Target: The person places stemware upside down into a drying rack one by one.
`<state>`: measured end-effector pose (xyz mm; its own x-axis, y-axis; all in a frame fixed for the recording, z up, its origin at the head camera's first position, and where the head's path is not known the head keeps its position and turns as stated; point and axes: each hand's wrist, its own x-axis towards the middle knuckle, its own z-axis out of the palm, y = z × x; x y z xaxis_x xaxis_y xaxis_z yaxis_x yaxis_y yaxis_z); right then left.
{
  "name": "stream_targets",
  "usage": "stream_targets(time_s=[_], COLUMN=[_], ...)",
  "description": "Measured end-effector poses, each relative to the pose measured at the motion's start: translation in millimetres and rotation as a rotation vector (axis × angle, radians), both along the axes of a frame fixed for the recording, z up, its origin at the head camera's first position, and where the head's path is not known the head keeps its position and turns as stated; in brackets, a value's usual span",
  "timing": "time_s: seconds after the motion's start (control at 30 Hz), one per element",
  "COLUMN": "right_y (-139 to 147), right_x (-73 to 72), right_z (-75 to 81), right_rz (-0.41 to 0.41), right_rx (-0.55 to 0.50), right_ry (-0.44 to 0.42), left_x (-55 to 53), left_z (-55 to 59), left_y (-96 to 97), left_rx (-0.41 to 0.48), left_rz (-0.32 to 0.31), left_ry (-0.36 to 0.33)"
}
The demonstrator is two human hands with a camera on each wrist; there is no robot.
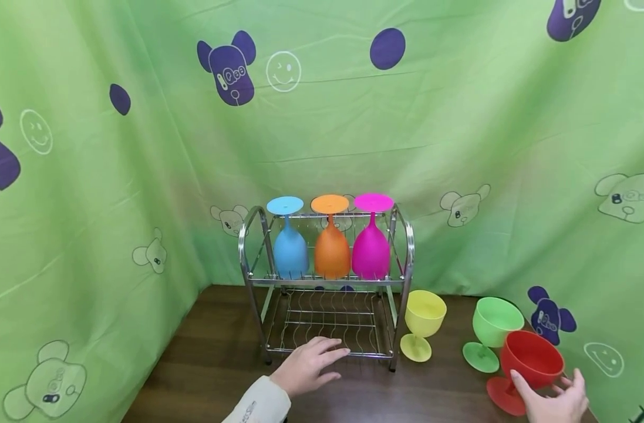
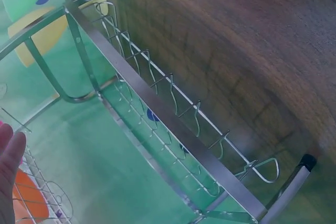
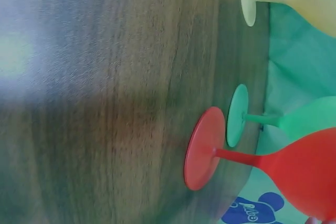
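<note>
Three goblets [image 1: 331, 254] already sit inverted on the rack [image 1: 329, 282], while a yellow goblet [image 1: 424, 317], green goblet [image 1: 492, 328] and red goblet [image 1: 530, 364] remain upright on the worktop [image 1: 189, 346], right grip [image 1: 556, 400] holding the red one, left grip [image 1: 312, 365] relaxed, empty.

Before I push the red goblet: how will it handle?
The red goblet is likely stiff: its bowl looks smooth and undented. Probably tippy if pushed high: wide bowl, thin stem. Upright, it might slide rather than roll, given the flat round foot.

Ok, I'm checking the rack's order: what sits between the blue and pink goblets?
In the head view, the orange goblet, upside down on the rack, stands between the blue goblet and the pink goblet.
</note>
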<state>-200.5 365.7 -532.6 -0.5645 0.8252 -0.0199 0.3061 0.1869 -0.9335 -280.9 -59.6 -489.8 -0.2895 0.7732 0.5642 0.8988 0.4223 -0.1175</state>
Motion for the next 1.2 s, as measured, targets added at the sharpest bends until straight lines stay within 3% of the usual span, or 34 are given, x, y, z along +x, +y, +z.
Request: stream_targets(time_s=[0.17, 0.33, 0.57, 0.73, 1.03, 1.2], right_y=[1.7, 6.6, 16.8, 22.0, 15.5, 9.2], right_x=[-5.7, -13.7, -19.9, -22.3, -24.8, -28.0], right_z=[-0.6, 2.1, 5.9, -1.0, -14.8, -11.8], right_rz=[-0.014, 0.038, 0.118, 0.150, 0.134, 0.099], right_rx=[-0.009, 0.033, 0.005, 0.070, -0.030, -0.054], right_ry=[0.037, 0.037, 0.018, -0.003, 0.003, 0.011], left_x=[-0.7, 1.0, 0.6, -0.6, 1.5, 0.9], left_z=[3.6, -0.3, -2.6, -2.5, 1.4, 10.5], left_y=[5.5, 0.8, -4.5, -1.9, 4.4, 9.3], left_rx=[-0.015, -0.044, -0.019, -0.003, -0.026, -0.064], left_rz=[-0.011, 0.010, 0.010, -0.004, -0.039, -0.041], left_ry=[0.021, 0.028, 0.030, 0.054, 0.054, 0.115])
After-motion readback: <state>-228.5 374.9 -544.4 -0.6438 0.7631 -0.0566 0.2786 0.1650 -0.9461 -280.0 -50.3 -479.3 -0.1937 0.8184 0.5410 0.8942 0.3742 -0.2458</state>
